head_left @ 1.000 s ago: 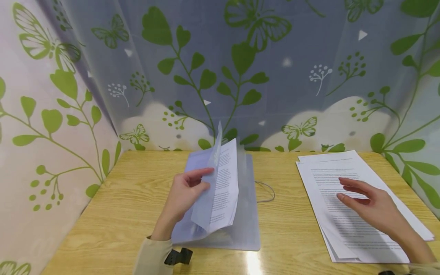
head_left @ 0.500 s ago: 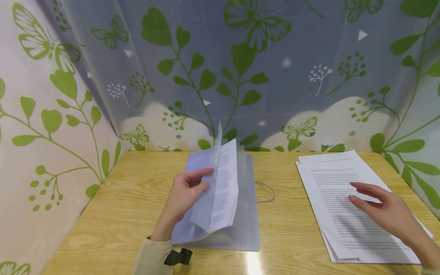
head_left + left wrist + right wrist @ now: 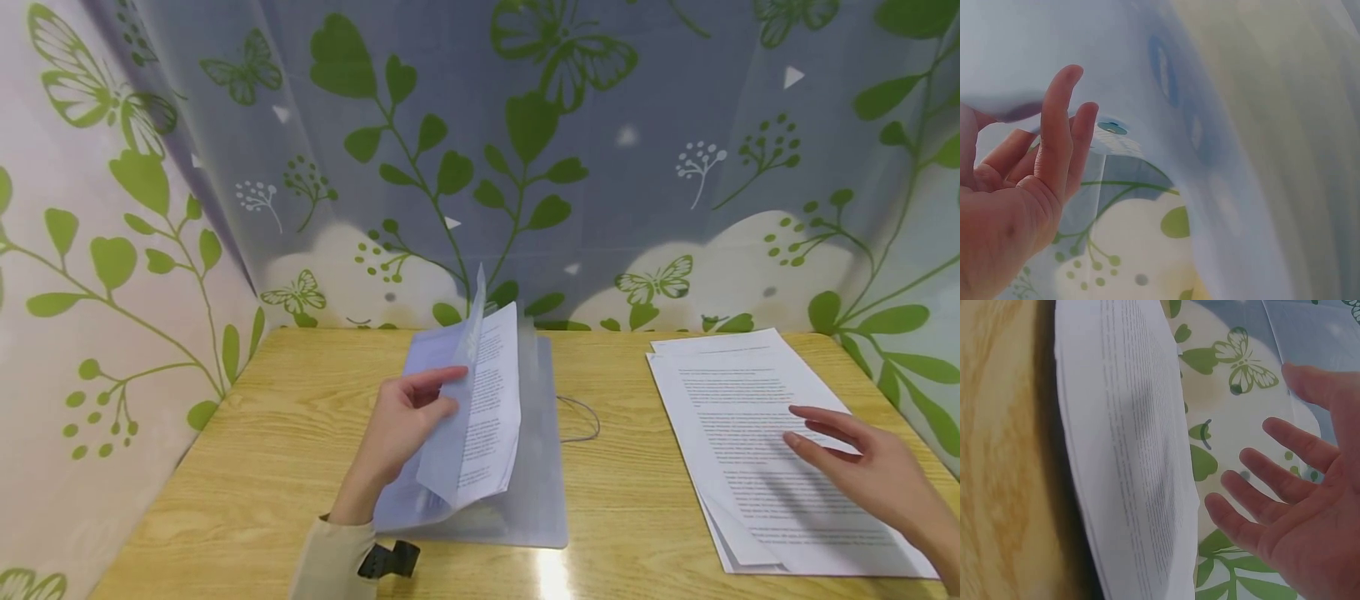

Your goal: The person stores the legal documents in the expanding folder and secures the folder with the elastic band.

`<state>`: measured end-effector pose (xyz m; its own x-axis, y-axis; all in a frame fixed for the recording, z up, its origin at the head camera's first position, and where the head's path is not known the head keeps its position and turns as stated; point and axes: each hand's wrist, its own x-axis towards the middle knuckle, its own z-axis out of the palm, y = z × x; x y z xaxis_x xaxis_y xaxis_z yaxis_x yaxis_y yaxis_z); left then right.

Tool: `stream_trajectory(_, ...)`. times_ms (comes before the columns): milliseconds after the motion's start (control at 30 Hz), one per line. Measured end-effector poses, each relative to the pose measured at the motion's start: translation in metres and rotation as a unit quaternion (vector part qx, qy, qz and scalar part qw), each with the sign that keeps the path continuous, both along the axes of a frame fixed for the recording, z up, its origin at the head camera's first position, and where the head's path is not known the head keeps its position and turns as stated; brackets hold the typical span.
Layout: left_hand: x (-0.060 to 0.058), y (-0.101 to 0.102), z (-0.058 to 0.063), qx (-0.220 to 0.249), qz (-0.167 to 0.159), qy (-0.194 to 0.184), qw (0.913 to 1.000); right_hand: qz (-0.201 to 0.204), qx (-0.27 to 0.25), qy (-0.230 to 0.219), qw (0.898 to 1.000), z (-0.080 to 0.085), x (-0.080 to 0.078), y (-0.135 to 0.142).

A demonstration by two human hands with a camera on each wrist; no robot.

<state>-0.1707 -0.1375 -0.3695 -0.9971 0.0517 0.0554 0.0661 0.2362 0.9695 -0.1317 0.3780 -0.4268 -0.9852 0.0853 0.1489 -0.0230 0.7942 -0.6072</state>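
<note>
On the left side of the desk, my beige sleeve comes in from the near edge, a black strap at the cuff. My left hand has its fingers clamped, thumb and forefinger pinching a clear plastic leaf that stands tilted up from a pale blue folder. The folder lies mid-desk, reaching close to the back edge; printed pages rise just right of the leaf. A thin grey cord loops out from the folder's right side. Toward the desk's right edge lies a stack of printed paper. My right hand hovers over it, fingers apart, slightly bent and holding nothing.
</note>
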Motion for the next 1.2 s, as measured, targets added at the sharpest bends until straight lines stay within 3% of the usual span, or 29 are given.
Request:
stream_trajectory(433, 0.001, 0.0, 0.003, -0.003, 0.0, 0.004, 1.0, -0.012, 0.027, 0.011, 1.0, -0.006, 0.002, 0.025)
stream_trajectory(867, 0.0, 0.0, 0.002, -0.002, 0.0, -0.002, 1.0, -0.049, 0.05, -0.096, 0.993, -0.003, 0.002, 0.035)
stream_trajectory(1200, 0.001, 0.0, 0.002, 0.007, -0.006, 0.01, 0.9999, -0.049, 0.058, -0.105, 0.992, -0.007, -0.001, 0.048)
